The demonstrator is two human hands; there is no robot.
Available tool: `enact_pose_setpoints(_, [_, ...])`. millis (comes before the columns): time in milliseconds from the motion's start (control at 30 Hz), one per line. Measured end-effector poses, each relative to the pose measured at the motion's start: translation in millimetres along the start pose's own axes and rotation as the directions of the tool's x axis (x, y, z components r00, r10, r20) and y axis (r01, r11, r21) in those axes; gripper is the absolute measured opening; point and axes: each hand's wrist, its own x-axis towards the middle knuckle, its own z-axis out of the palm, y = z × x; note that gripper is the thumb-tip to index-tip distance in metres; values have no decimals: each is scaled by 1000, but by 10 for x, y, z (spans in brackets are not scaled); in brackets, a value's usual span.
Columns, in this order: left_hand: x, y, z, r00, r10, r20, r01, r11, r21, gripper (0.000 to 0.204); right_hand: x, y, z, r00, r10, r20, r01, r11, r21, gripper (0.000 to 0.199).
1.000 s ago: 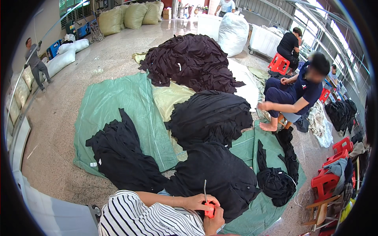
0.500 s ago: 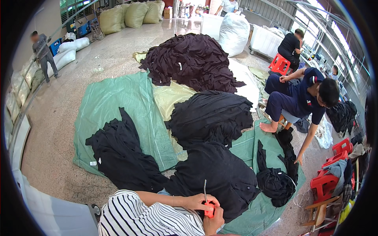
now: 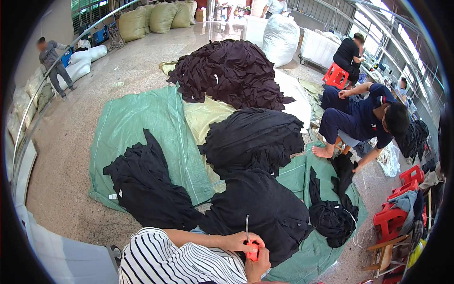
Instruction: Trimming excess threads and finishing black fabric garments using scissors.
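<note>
Head view, one entry. Both hands are meeting low in the picture around a small red-handled tool with a thin metal blade standing upright. The left hand is lying over the handle from above, fingers curled closed on it; the right hand is cupping it from below, also closed round the red grip. Held this way, close to the body and blade up, the point is staying clear of the cloth, by my judgement.

Directly under and beyond the hands a black garment is spreading flat on the green tarpaulin, within easy reach. A second black pile is lying to the left on the same sheet, a third is sitting farther off over a yellowish sheet, and a large dark-brown heap is rising beyond that. A small bundle is resting near the tarpaulin's right edge.

To the right a seated person in dark blue is leaning down toward another garment; red stools are crowding that side. Open speckled floor is running along the left, beside filled sacks.
</note>
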Motion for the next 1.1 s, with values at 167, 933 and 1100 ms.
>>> enact_pose_setpoints(167, [24, -2, -5, 1000, -1, 8, 1, 999, 35, 42, 14, 6, -4, 1000, 4, 1, -4, 1000, 0, 39])
enact_pose_setpoints(933, [399, 1711, -1742, 725, 420, -546, -678, 576, -457, 86, -2, 34, -18, 970, -53, -237, 75, 993, 86, 29])
enact_pose_setpoints(1100, [537, 2714, -2165, 410, 765, -497, -902, 419, -100, 101, 19, -22, -25, 979, 1, -203, 26, 991, 132, 28])
